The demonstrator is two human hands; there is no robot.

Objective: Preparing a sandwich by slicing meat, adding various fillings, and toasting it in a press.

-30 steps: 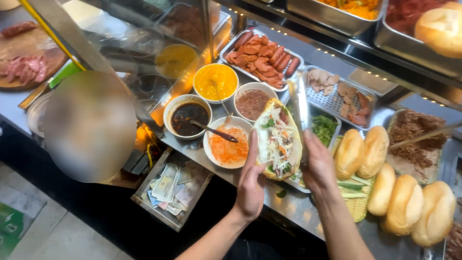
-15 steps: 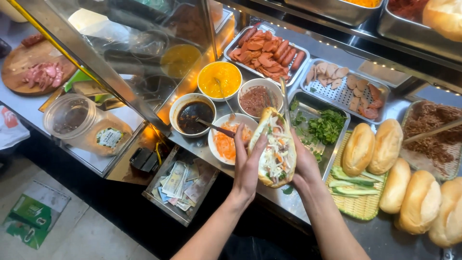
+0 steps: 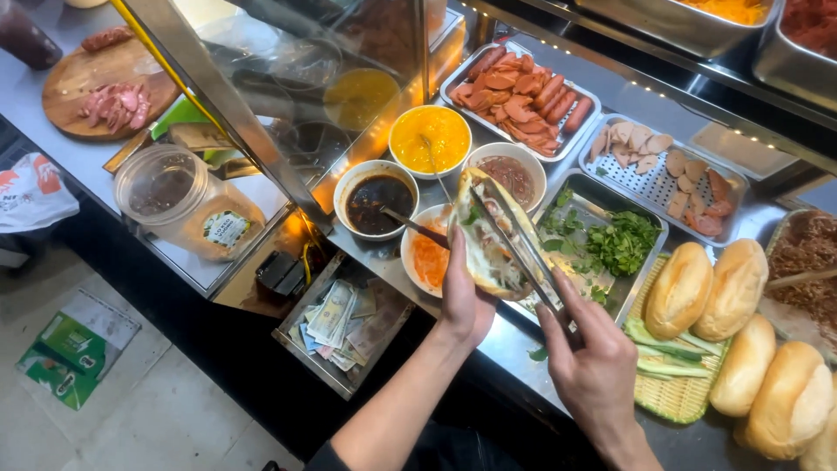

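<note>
Four bowls cluster at the centre of the frame: a dark sauce bowl with a spoon handle slanting out of it, a yellow sauce bowl above it, a bowl of brown paste to the right, and a bowl of orange shredded pickle lower down, partly hidden. At the upper left lies one round wooden board with sliced pink meat, and below it one clear plastic jar on its side under the glass case. One open drawer of banknotes sits at the lower centre. The left hand is curled around the underside of one split-open sandwich, fingers closed on the bread; the sandwich hangs just above the pickle bowl, its long axis running from the upper left down to the lower right, cut side facing up. The right hand is pinched on a pair of metal tongs, whose tips reach up-left into the filling. To the right stand one tray of green herbs, one tray of red sausages and one perforated tray of sliced cold cuts. Five whole bread rolls are in view at the lower right, on and beside one woven basket.
</note>
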